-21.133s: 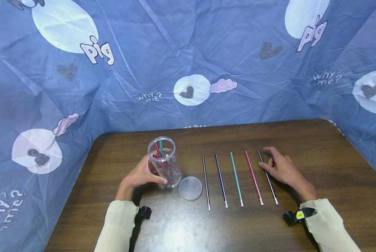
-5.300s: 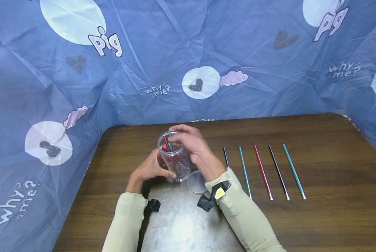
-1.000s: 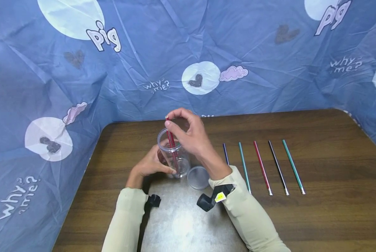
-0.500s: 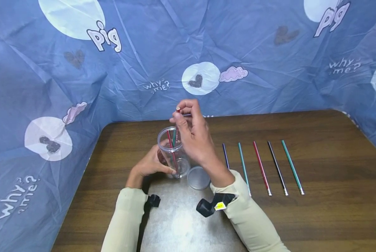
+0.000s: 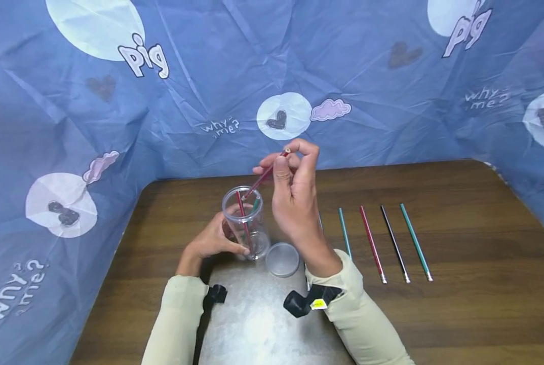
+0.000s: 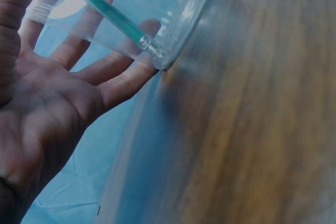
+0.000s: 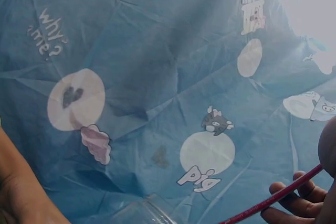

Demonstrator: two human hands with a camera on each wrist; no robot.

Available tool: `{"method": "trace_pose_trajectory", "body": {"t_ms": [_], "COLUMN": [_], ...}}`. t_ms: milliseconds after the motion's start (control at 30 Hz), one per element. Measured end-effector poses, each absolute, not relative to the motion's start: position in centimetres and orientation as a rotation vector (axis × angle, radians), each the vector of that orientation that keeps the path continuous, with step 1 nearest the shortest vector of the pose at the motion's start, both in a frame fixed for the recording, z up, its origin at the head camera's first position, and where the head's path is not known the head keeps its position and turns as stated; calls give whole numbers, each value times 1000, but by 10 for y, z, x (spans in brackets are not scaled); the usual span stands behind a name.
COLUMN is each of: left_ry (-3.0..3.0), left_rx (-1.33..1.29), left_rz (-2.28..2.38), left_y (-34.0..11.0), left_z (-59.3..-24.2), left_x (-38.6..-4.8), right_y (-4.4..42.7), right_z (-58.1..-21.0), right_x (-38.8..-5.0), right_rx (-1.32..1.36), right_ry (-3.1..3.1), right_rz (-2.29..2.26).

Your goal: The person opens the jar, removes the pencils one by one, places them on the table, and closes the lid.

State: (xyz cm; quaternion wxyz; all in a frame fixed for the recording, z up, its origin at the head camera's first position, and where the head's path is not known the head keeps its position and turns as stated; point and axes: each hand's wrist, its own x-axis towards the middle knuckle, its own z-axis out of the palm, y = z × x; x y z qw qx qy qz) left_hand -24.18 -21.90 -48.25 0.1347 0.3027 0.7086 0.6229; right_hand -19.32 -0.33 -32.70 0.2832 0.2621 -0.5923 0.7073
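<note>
My left hand (image 5: 212, 241) holds a clear plastic jar (image 5: 260, 241) upright on the table, thumb in front and fingers behind. Inside stand a red pencil (image 5: 244, 221) and a green pencil (image 6: 110, 11), whose metal end is down at the jar's bottom. Above and right of the mouth, my right hand (image 5: 297, 192) pinches another red pencil (image 5: 267, 173) near its upper end. That pencil slants down to the left, its lower end at the jar's opening. The right wrist view shows the held red pencil (image 7: 273, 198) too. A round clear lid (image 5: 282, 260) lies beside the jar.
Right of my forearm, pencils lie in a row: teal (image 5: 344, 233), red (image 5: 372, 243), dark (image 5: 394, 243) and green (image 5: 416, 242). My forearm partly covers the row's left end. A blue printed cloth (image 5: 199, 91) hangs behind the wooden table (image 5: 481, 243).
The right hand has drawn a red pencil up and rightward from the jar, tilting it. The left hand keeps its hold. Since the oldest frame, a green pencil has joined the row's right end.
</note>
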Motion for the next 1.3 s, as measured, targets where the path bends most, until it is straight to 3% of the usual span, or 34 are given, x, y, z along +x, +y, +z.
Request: {"method": "trace_pose_trajectory", "body": {"t_ms": [567,1300], "left_ry": [2038,1955], "left_rx": [886,900], "left_rz": [1799,1834], "left_y": [-217,-216], "left_z": [-485,-486], "left_x": [-242,-246], "right_y": [42,104], "right_z": [-312,-346], "right_x": [-178,-199], "right_rx": [487,86], "right_ry": [-1481,-2004], "right_rz": [1850,1339]}}
